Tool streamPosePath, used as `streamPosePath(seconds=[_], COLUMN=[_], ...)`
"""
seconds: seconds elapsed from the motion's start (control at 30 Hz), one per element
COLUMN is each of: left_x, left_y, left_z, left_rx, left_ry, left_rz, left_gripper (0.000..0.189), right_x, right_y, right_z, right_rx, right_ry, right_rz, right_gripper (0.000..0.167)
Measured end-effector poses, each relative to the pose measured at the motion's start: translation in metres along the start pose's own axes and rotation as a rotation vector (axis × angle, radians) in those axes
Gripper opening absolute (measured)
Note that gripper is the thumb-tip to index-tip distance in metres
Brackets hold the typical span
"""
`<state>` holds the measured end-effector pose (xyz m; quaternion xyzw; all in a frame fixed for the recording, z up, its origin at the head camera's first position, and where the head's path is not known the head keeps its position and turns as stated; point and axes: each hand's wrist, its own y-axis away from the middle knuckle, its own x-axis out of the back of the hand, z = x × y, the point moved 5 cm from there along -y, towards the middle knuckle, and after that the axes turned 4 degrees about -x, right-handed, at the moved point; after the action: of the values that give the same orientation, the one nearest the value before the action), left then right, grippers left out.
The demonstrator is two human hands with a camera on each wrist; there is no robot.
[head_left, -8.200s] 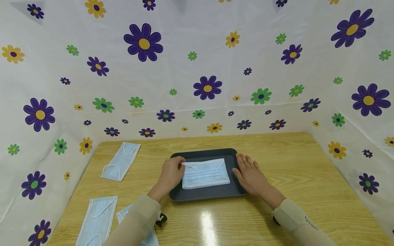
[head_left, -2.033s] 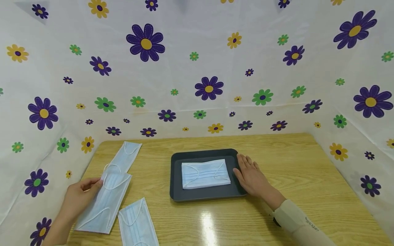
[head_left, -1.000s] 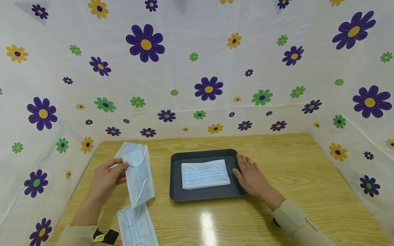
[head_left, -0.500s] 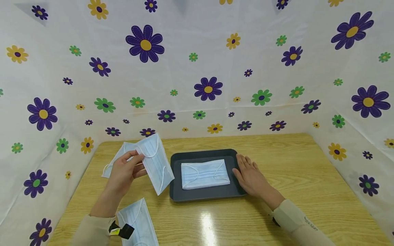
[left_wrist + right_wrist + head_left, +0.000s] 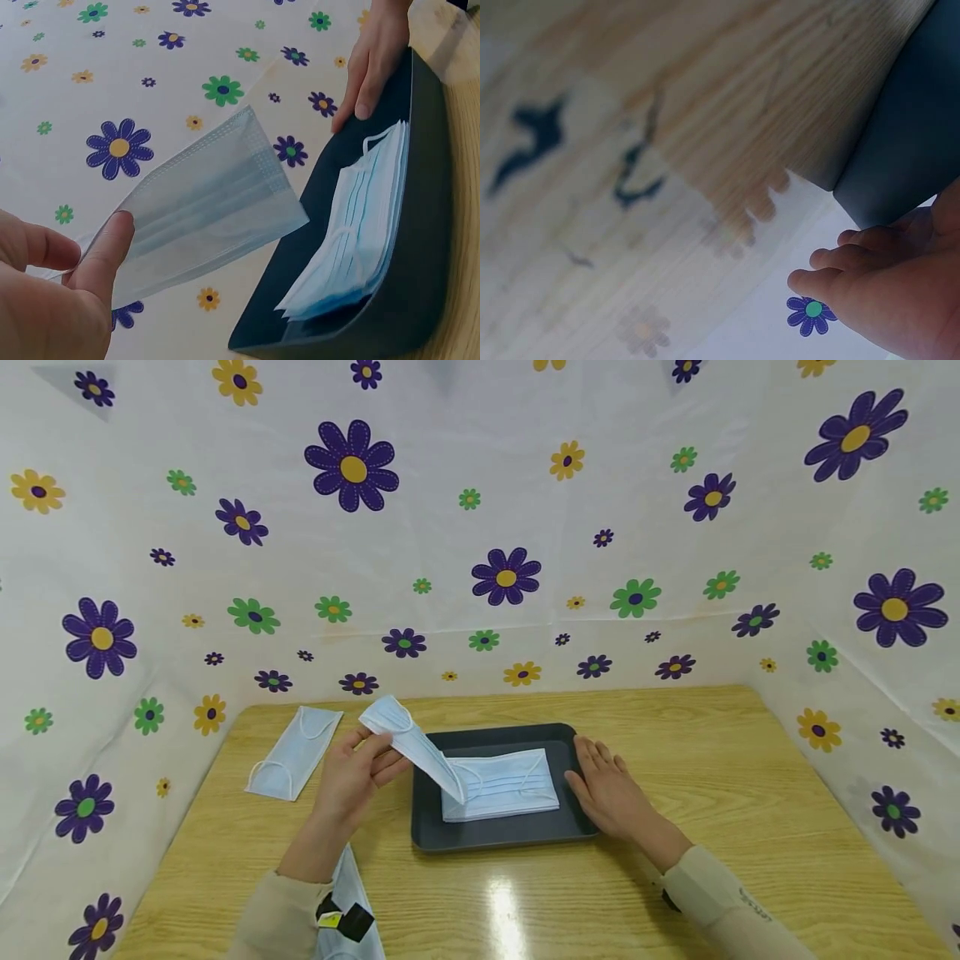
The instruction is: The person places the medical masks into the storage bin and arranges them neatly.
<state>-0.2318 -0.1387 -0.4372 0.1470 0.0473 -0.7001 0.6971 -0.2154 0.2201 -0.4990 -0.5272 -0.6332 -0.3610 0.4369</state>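
Observation:
My left hand [image 5: 351, 781] pinches a light-blue face mask [image 5: 416, 745] by its left edge, between thumb and fingers. The mask hangs tilted, its lower right end overlapping the tray's stack in the head view. A dark grey tray [image 5: 510, 839] holds a stack of face masks [image 5: 506, 785], ear loops on top; the left wrist view shows several layers in the stack [image 5: 360, 217]. My right hand [image 5: 615, 789] lies with straight fingers against the tray's right rim. In the right wrist view its fingers [image 5: 840, 259] are beside the tray's dark outer wall [image 5: 915, 127].
Another face mask [image 5: 295, 753] lies at the back left of the wooden table [image 5: 712, 760]. One more mask [image 5: 348, 906] is at the front left, partly hidden by the left sleeve. A white flowered cloth [image 5: 420, 527] walls the table at the back and sides.
My left hand has lifted the mask from the table's left side and carried it right, over the tray's left part. My right hand has stayed at the tray's right rim.

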Motion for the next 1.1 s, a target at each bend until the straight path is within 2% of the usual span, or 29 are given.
streamPosePath(seconds=[0.3, 0.63, 0.73, 0.93, 1.1], left_x=[-0.034, -0.071, -0.075, -0.066, -0.054], left_y=[-0.002, -0.001, 0.001, 0.007, 0.011], left_z=[-0.021, -0.044, -0.052, -0.061, -0.062], left_rx=[0.017, 0.023, 0.031, 0.016, 0.074], left_ry=[0.119, 0.165, 0.107, -0.129, -0.22], left_rz=[-0.072, -0.195, -0.203, -0.144, -0.081], left_gripper=[0.047, 0.046, 0.044, 0.049, 0.038], right_x=[-0.002, 0.0, -0.001, -0.001, -0.001], right_y=[-0.001, 0.0, 0.0, 0.0, -0.001], right_z=[0.003, 0.0, 0.0, -0.001, 0.0], right_rx=[-0.005, -0.005, -0.004, 0.001, 0.001], right_ry=[-0.006, -0.01, -0.01, -0.014, -0.013], right_rz=[-0.004, 0.002, 0.004, 0.007, 0.01], right_gripper=[0.068, 0.067, 0.067, 0.067, 0.067])
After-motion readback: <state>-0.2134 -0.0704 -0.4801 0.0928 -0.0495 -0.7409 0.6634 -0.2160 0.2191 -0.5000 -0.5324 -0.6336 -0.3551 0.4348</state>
